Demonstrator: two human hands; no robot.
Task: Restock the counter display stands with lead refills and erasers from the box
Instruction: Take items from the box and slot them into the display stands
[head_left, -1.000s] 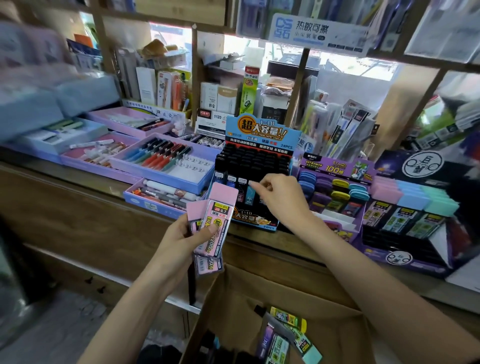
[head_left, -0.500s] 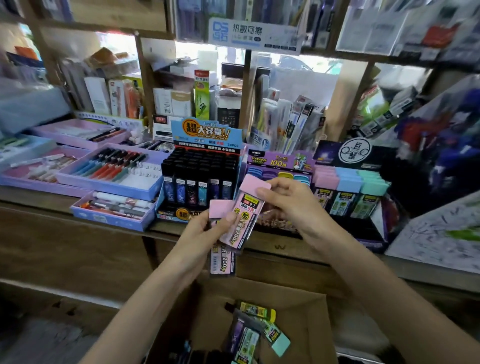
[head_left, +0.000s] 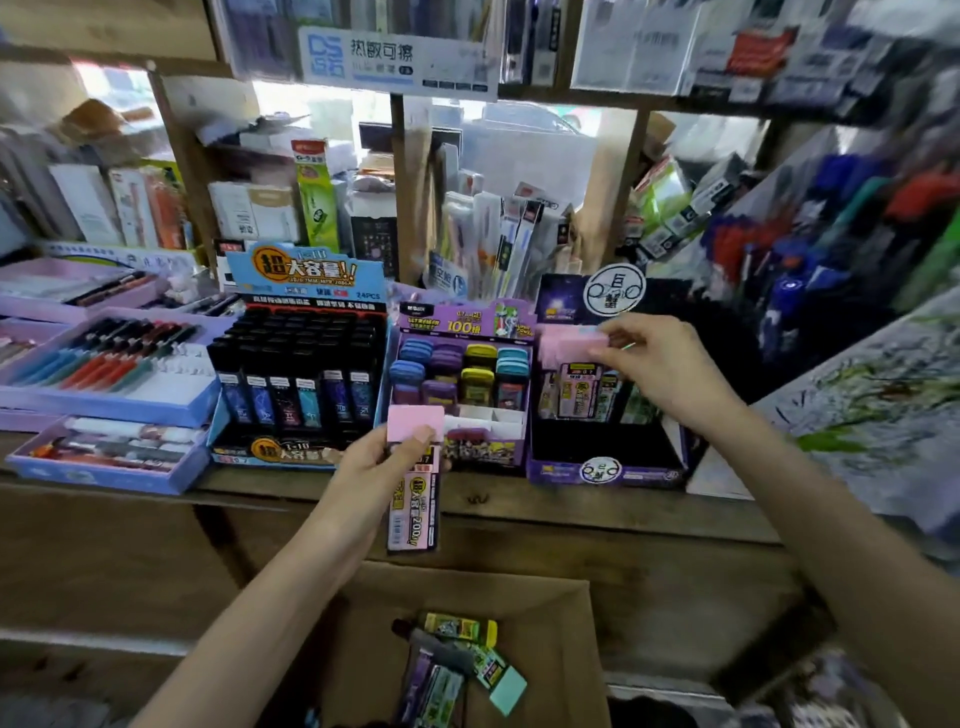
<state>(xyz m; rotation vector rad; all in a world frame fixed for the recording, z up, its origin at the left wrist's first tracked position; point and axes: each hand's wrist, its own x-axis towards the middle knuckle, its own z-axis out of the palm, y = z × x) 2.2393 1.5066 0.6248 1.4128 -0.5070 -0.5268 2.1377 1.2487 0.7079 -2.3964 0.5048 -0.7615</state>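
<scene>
Left hand (head_left: 371, 467), lower centre of frame, grips flat pink-capped lead refill packs (head_left: 413, 493) upright, thumb on pink cap; how many packs, cannot tell. Right hand (head_left: 662, 371), right of centre, pinches another pink-capped refill pack (head_left: 571, 344) by cap, over back row of dark purple cardboard display stand (head_left: 605, 470) on wooden counter (head_left: 571, 512). Open brown cardboard box (head_left: 550, 613), bottom centre, below counter edge, holds green, purple and mint-capped packs (head_left: 457, 662).
</scene>
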